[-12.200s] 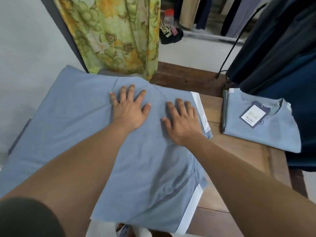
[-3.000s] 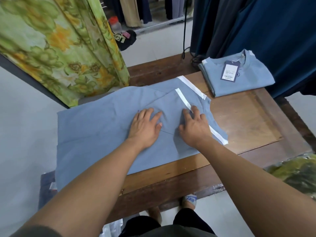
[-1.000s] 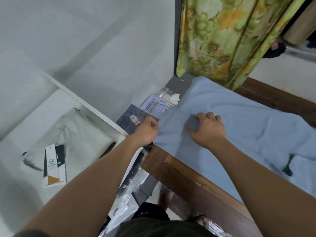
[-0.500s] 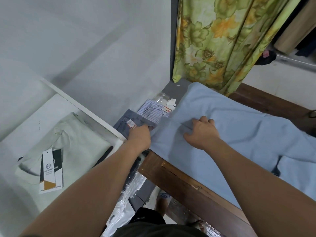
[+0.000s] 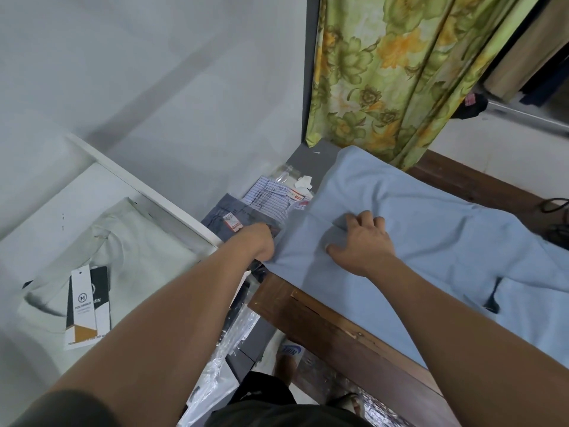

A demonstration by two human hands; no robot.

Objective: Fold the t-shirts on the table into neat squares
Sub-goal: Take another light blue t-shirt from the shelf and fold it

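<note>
**Both hands at the left end of the blue t-shirt**

While the light blue cotton t-shirt (image 5: 431, 241) lies spread over the dark brown wooden table (image 5: 332, 322), its left end hangs a little over the left edge of the table, and both hands are working at this end. Behind the table, on the far side, a long green curtain with yellow flowers (image 5: 385, 72) hangs down to the floor beside a plain white wall (image 5: 138, 72). On the left of the scene there is a white shelf (image 5: 129, 177), and on it lies a pale green folded t-shirt (image 5: 123, 254) with a black and white paper tag (image 5: 87, 306) on top.

Between this shelf and the table, lower down, some packed clothes are lying: a checked shirt in a clear plastic bag (image 5: 271, 195) and, just beside it on the near side, a dark grey folded garment with a small price label (image 5: 228, 217).

The right hand (image 5: 363, 245) rests on the blue t-shirt near its left end, palm down. Its fingers are bent and closed on a fold of the cloth, with the thumb stretched to the left on the fabric. The left hand (image 5: 258, 241) is at the left border of the same t-shirt, where the cloth hangs over the table edge. It touches the cloth there, but its fingers are hidden behind the wrist and the fabric, so I cannot tell if they pinch the border or are loose.

At the near bottom, a foot in a white sandal (image 5: 289, 352) stands on the floor beside the table.
</note>
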